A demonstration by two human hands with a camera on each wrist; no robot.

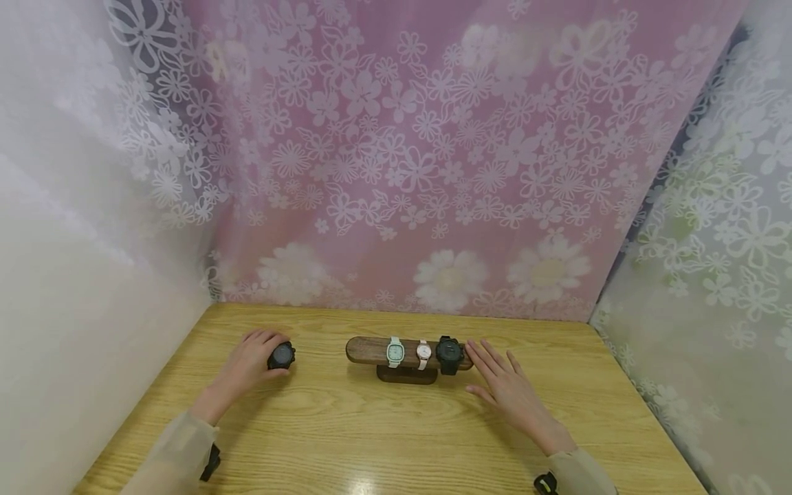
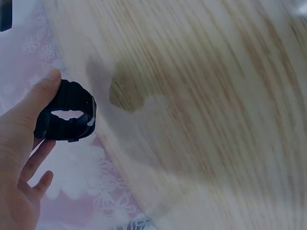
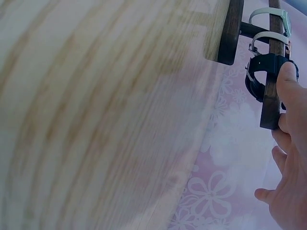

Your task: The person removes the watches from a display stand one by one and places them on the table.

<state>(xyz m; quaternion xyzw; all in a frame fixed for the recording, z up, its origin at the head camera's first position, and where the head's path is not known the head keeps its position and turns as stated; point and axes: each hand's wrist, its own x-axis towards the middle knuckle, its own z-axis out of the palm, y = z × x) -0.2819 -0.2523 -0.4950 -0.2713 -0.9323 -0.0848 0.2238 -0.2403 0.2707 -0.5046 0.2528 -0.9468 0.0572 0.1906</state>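
A black wristwatch (image 1: 282, 355), its strap closed into a loop (image 2: 67, 112), is pinched between the thumb and fingers of my left hand (image 1: 247, 363) over the left part of the table. In the middle stands a dark wooden watch stand (image 1: 364, 349). Its bar carries a mint-green watch (image 1: 395, 352), a small watch with a pale strap (image 1: 423, 353) and a large black watch (image 1: 449, 353). My right hand (image 1: 509, 395), fingers extended, reaches the bar's right end. In the right wrist view its thumb (image 3: 289, 79) lies by the large black watch.
The wood-grain table (image 1: 346, 426) ends at a pink flowered curtain (image 1: 396, 172) behind. A white wall (image 1: 93, 275) borders the left side and a pale flowered sheet (image 1: 718, 309) the right. Each wrist wears a dark strap.
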